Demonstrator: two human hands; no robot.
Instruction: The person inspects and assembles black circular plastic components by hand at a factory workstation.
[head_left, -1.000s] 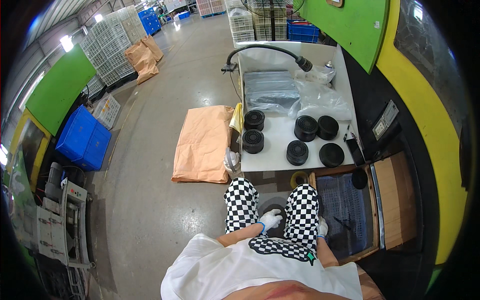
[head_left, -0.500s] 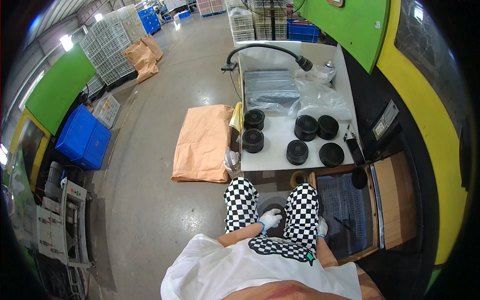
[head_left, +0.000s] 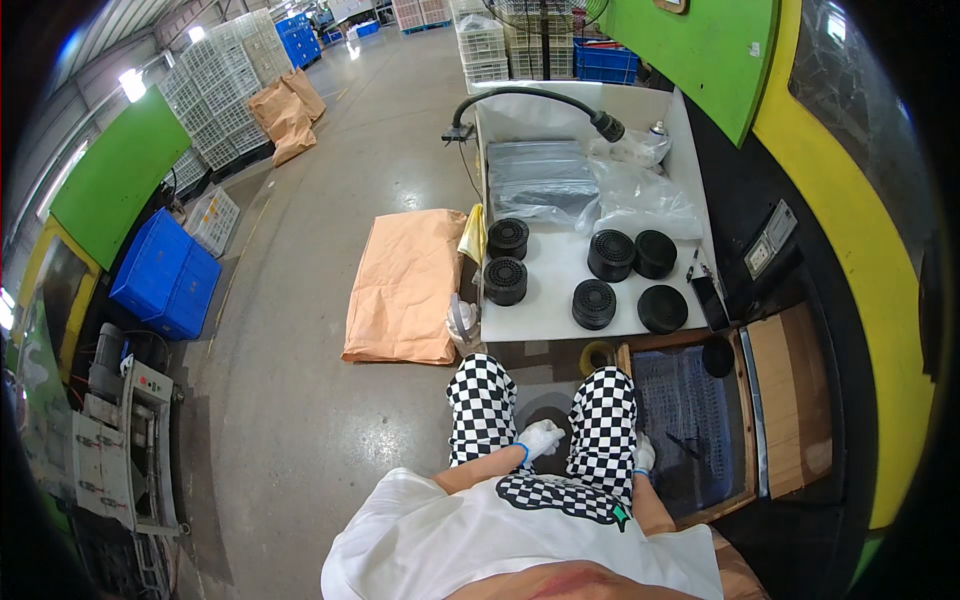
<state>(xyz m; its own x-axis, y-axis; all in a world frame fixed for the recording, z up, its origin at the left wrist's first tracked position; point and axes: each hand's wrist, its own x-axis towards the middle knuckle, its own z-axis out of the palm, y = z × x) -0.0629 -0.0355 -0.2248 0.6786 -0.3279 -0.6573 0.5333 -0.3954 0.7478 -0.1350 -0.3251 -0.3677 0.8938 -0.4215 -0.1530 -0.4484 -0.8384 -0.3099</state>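
Note:
Seated, I have my left hand, in a white glove with a blue cuff, between my checkered trouser legs. Its fingers are loosely curled in, with nothing seen in them. My right hand, also gloved in white, rests beside my right thigh, next to a wood-framed recess; its fingers are mostly hidden. Ahead of my knees is a white worktable. Several black round parts stand on it, some with a slotted top, like this one, others with a plain top, like this one.
Grey sheets and clear plastic bags lie at the table's back, under a black gooseneck lamp. A folded brown paper sack lies left of the table. A blue crate and a machine stand farther left.
The fingers of my left hand have drawn in slightly. My right hand and the things on the table stay where they were.

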